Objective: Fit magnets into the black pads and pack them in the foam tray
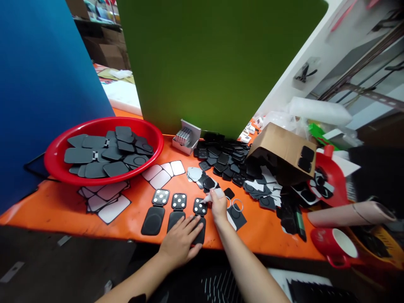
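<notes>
Three black hinged two-panel pieces lie opened out in a row near the table's front edge: a left piece (152,220), a middle piece (179,201) and a right piece (200,206). White dots mark each upper panel. My left hand (180,240) rests flat, fingers spread, over the lower panels of the middle and right pieces. In my right hand (219,207) is a small white squeeze bottle (216,194), its nozzle pointing down at the right piece's dotted panel. Clear rings (237,205) lie just right of that hand.
A red basin (50,162) of grey panels stands left, with white-faced sheets (114,208) before it. Black squares (223,158) are heaped behind my hands, near a small white box (186,147). Rightward are a cardboard box (277,145) and a red mug (325,244) at the edge.
</notes>
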The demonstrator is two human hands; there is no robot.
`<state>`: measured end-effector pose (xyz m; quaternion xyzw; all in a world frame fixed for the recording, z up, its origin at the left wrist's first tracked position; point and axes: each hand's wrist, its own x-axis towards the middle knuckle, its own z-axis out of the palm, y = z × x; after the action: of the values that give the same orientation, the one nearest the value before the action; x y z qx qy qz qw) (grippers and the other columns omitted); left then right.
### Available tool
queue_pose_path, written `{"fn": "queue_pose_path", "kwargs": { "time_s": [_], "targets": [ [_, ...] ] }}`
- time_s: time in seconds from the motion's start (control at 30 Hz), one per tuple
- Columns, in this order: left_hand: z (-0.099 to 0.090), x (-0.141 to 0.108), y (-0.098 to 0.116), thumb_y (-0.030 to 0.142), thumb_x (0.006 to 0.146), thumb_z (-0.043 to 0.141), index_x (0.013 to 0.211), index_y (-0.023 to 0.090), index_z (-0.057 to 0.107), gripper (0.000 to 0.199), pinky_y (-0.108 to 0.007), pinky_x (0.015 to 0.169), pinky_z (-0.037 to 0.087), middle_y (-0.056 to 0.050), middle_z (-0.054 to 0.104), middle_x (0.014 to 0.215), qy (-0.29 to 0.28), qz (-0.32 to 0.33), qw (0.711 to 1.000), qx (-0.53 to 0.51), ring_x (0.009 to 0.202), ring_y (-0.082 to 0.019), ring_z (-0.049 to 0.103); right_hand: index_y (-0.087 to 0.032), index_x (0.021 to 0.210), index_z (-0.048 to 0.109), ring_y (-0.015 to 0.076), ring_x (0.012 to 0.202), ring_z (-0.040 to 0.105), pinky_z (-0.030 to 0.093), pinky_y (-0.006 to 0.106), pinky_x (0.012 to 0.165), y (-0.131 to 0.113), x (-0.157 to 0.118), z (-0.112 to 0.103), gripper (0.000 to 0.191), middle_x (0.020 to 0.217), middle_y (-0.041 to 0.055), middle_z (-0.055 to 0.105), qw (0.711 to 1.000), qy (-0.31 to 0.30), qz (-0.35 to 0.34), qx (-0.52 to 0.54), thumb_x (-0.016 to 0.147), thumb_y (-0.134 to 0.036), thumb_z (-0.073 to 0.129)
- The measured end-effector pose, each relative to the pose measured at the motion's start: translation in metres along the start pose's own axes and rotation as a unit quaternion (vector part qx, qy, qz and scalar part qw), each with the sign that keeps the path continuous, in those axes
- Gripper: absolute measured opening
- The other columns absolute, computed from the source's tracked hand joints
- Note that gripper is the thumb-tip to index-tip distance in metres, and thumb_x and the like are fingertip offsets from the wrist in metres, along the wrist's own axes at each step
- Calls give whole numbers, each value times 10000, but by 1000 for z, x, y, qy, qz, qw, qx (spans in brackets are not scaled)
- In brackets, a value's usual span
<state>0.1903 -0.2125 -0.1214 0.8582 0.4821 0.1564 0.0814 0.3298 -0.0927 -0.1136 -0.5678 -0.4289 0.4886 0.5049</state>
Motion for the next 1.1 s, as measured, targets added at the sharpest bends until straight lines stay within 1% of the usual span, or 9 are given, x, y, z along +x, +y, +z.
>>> {"fn": "queue_pose_path", "kwargs": {
  "time_s": [0.1, 0.2, 0.3, 0.5, 0.67, 0.87, 1.0, 1.1],
  "targets": [
    [1, 0, 0, 357, 778, 459, 1313, 252, 302, 568, -448, 997, 287, -43, 351, 1366, 0, -4, 1000, -1, 1219, -251, 350, -162, 699, 550, 156, 488, 557, 380, 230, 452, -3, -1, 0, 313, 468, 6, 587, 1000, -9, 9, 7, 744, -469, 512],
    [2, 1, 0, 356, 776, 456, 1312, 253, 304, 566, -448, 997, 287, -43, 352, 1366, -2, -7, 1000, -1, 1218, -248, 353, -159, 712, 544, 140, 455, 534, 365, 224, 442, -5, -2, 0, 290, 494, 10, 603, 999, -23, 27, 29, 756, -443, 508],
    [2, 1, 0, 351, 777, 454, 1311, 252, 307, 563, -452, 995, 286, -44, 348, 1368, -6, -7, 1000, 1, 1218, -249, 352, -160, 717, 538, 133, 418, 511, 349, 224, 427, -5, -2, 0, 280, 478, 1, 596, 998, -26, 34, 43, 758, -435, 506],
    [1, 1, 1, 349, 767, 471, 1299, 251, 332, 559, -442, 990, 299, -43, 373, 1354, 10, -6, 1000, -6, 1202, -254, 374, -170, 690, 535, 127, 381, 475, 331, 227, 408, 0, 1, 0, 306, 452, -6, 581, 999, -13, 27, 31, 749, -467, 498],
    [1, 1, 1, 346, 767, 469, 1295, 254, 339, 552, -443, 989, 300, -41, 369, 1357, 9, -7, 1000, -9, 1203, -253, 372, -165, 710, 538, 114, 355, 434, 310, 216, 385, 4, 2, 0, 312, 442, -10, 572, 998, -12, 37, 43, 744, -473, 500],
    [2, 1, 1, 347, 763, 475, 1294, 250, 344, 554, -442, 988, 302, -45, 371, 1355, 18, -6, 1000, -14, 1198, -256, 378, -167, 698, 544, 120, 370, 456, 336, 228, 412, 6, 1, 0, 322, 445, -11, 576, 999, -12, 24, 32, 749, -481, 492],
    [2, 1, 0, 352, 769, 464, 1298, 253, 334, 554, -446, 992, 296, -41, 366, 1359, 5, -8, 1000, -10, 1206, -252, 368, -174, 704, 533, 129, 401, 485, 342, 227, 419, 3, -1, 0, 290, 457, -12, 577, 999, -16, 15, 38, 762, -455, 488],
    [2, 1, 0, 352, 772, 461, 1302, 253, 326, 556, -448, 993, 292, -41, 364, 1360, -2, -9, 1000, -6, 1208, -251, 364, -176, 702, 534, 135, 424, 502, 361, 236, 436, -1, -2, 1, 286, 478, -5, 583, 1000, -12, 7, 18, 766, -450, 482]
  ]
}}
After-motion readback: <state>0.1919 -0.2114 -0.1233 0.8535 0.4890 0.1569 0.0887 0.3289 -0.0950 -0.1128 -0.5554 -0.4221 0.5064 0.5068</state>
